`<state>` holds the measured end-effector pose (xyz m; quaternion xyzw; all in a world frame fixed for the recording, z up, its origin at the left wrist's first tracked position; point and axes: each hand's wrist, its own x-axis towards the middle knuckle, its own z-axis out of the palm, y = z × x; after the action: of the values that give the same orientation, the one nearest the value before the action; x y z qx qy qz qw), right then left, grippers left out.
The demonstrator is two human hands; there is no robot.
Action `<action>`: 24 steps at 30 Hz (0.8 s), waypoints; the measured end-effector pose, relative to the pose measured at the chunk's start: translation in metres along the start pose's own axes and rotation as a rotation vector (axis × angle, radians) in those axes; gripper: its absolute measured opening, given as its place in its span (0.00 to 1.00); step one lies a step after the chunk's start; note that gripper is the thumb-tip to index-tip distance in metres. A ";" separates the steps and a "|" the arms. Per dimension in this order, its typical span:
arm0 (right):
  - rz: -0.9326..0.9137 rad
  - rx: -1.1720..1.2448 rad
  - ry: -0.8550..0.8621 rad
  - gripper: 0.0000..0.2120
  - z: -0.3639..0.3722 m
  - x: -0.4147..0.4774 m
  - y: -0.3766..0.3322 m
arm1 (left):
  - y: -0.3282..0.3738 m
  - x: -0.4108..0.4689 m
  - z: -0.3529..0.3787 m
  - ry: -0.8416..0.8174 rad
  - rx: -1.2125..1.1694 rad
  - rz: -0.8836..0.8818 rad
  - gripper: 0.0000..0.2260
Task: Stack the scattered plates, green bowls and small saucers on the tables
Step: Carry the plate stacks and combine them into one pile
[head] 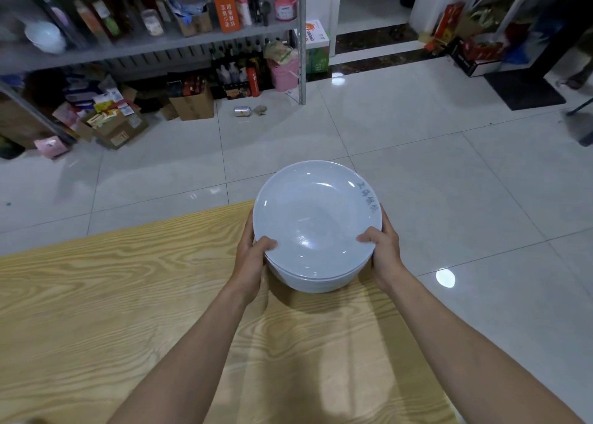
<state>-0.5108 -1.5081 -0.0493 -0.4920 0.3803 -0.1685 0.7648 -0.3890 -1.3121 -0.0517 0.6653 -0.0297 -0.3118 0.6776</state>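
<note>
Pale blue-white plates (316,228), nested stack, clamped btwn both hands at far corner of wood-grain table (96,295). L hand (252,263): thumb over rim, fingers curled round the side. R hand (383,250): same grip, opp. side. Whether the stack touches the table: can't tell.

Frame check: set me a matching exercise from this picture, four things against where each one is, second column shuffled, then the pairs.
Things
1. stack of plates
2. drink can
3. orange carton
4. black mat

Places
A. upright on a shelf of the rack
B. flat on the floor, far right
C. gripped by the left hand and right hand at the corner of the table
D. on its side on the floor near the rack's leg

Pairs: 1-C, 2-D, 3-A, 4-B
</note>
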 end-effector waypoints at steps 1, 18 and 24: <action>0.011 0.010 0.008 0.31 0.001 -0.001 0.001 | 0.001 -0.001 0.000 0.009 0.006 -0.015 0.32; 0.107 -0.130 0.220 0.20 0.025 -0.076 0.001 | 0.012 -0.056 -0.035 0.068 0.451 -0.016 0.22; 0.076 -0.398 0.248 0.05 0.061 -0.158 0.012 | 0.031 -0.121 -0.084 0.023 0.911 0.213 0.20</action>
<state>-0.5703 -1.3650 0.0200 -0.5940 0.5154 -0.1202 0.6059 -0.4362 -1.1841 0.0132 0.8918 -0.2242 -0.1882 0.3449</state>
